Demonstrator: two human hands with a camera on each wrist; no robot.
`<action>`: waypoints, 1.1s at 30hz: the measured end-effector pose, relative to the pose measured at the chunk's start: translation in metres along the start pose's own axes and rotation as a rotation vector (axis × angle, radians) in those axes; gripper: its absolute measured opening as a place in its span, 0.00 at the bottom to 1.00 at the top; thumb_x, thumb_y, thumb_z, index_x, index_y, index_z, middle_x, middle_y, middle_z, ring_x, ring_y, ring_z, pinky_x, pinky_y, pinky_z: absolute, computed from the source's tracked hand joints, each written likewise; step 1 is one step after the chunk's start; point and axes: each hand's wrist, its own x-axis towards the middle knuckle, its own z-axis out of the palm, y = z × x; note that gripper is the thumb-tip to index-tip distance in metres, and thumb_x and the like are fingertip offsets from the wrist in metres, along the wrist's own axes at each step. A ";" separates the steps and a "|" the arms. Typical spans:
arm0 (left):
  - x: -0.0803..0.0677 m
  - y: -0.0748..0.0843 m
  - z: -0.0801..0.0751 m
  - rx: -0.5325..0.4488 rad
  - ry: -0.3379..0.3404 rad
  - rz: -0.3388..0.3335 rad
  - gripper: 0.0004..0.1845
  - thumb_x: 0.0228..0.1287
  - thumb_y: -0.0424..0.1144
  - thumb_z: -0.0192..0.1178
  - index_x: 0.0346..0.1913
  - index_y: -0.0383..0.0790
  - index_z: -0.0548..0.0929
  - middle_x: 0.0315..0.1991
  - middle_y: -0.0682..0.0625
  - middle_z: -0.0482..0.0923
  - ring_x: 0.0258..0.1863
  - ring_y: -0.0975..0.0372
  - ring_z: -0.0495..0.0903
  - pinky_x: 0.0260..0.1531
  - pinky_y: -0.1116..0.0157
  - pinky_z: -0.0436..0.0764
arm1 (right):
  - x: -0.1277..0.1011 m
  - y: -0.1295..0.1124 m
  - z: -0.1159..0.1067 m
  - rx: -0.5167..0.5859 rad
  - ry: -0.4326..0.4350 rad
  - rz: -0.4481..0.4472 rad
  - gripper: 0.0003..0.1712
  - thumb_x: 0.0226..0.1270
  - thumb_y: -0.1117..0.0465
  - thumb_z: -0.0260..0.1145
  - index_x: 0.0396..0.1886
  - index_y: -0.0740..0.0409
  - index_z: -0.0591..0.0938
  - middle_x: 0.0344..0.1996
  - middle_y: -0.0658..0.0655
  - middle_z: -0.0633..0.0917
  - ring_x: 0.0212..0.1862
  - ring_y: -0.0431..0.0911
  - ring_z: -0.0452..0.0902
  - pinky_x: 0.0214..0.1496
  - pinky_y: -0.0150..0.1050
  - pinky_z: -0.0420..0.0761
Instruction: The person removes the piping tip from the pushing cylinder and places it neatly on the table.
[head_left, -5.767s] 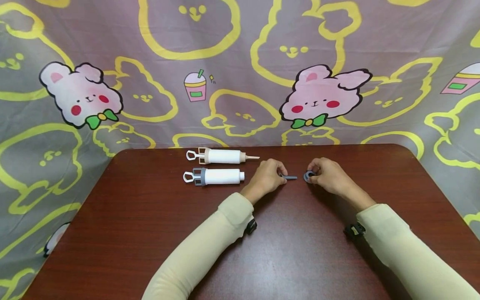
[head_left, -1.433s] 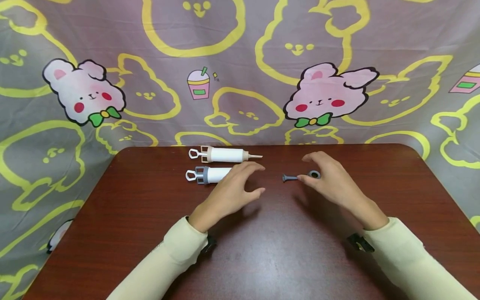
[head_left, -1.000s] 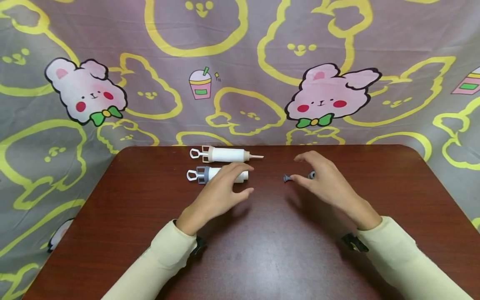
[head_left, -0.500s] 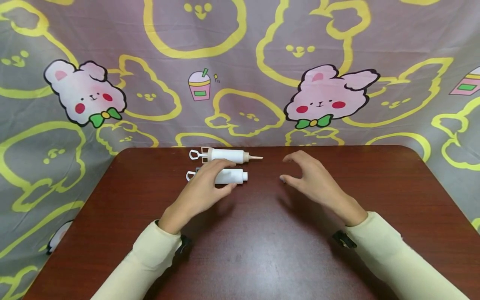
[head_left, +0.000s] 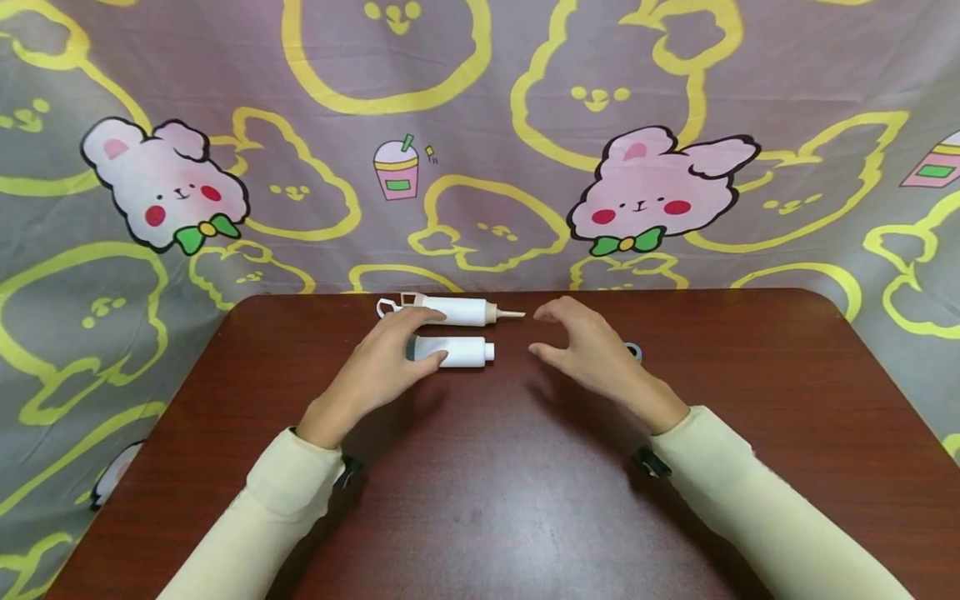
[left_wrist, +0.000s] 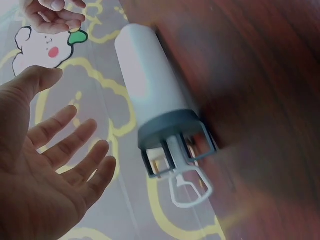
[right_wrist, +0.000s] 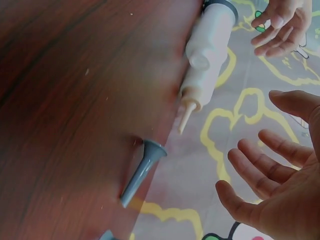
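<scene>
My left hand (head_left: 375,358) hovers at the handle end of a white syringe (head_left: 463,352) with a dark grey collar (left_wrist: 170,125), fingers relaxed and thumb apart. In the left wrist view a gap shows between those fingers and the syringe's white loop handle (left_wrist: 191,188). My right hand (head_left: 592,348), loosely spread, holds nothing and stands right of the syringe's bare front end. Under it lies a grey flared nozzle (right_wrist: 142,172), hidden by the hand in the head view. A grey ring (head_left: 634,351) peeks out behind the right wrist.
A second white syringe (head_left: 461,312), with beige fittings and a thin beige tip (head_left: 512,314), lies parallel behind the first, near the back edge of the brown wooden table (head_left: 495,500). A patterned cloth (head_left: 495,108) hangs behind the table.
Both hands have shifted left, the left one toward the syringe's handle. Earlier they pinched the grey nozzle and the grey ring; both parts have since been let go onto the table.
</scene>
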 end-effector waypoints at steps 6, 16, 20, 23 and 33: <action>0.005 -0.012 -0.003 -0.005 -0.017 -0.003 0.26 0.66 0.42 0.71 0.65 0.38 0.81 0.66 0.42 0.79 0.70 0.47 0.74 0.70 0.46 0.72 | 0.010 -0.004 0.007 0.012 -0.018 0.012 0.23 0.65 0.62 0.77 0.56 0.67 0.82 0.54 0.64 0.85 0.58 0.61 0.81 0.63 0.56 0.80; 0.017 -0.029 -0.011 0.001 -0.036 -0.050 0.27 0.69 0.43 0.69 0.68 0.40 0.79 0.67 0.43 0.78 0.69 0.46 0.71 0.69 0.44 0.71 | 0.029 -0.001 0.022 0.052 -0.036 0.036 0.22 0.65 0.62 0.76 0.55 0.65 0.83 0.51 0.64 0.85 0.58 0.61 0.80 0.63 0.54 0.79; 0.025 -0.037 -0.012 -0.007 -0.043 -0.049 0.27 0.69 0.43 0.69 0.68 0.39 0.79 0.68 0.42 0.78 0.71 0.45 0.72 0.70 0.43 0.70 | 0.037 0.001 0.026 0.054 -0.028 0.051 0.22 0.66 0.61 0.75 0.56 0.66 0.82 0.52 0.65 0.85 0.58 0.61 0.80 0.63 0.54 0.78; 0.030 -0.044 -0.012 -0.017 -0.046 -0.042 0.26 0.70 0.41 0.68 0.68 0.38 0.79 0.68 0.41 0.78 0.69 0.45 0.74 0.68 0.43 0.73 | 0.043 0.003 0.030 0.056 -0.021 0.055 0.22 0.65 0.62 0.75 0.55 0.67 0.83 0.51 0.64 0.86 0.57 0.59 0.81 0.64 0.54 0.78; 0.045 -0.061 -0.015 -0.052 -0.090 -0.072 0.27 0.71 0.40 0.67 0.69 0.35 0.78 0.69 0.39 0.77 0.67 0.43 0.75 0.66 0.43 0.75 | 0.057 0.004 0.038 0.066 -0.056 0.072 0.22 0.65 0.63 0.75 0.56 0.68 0.83 0.53 0.66 0.86 0.59 0.59 0.82 0.64 0.53 0.79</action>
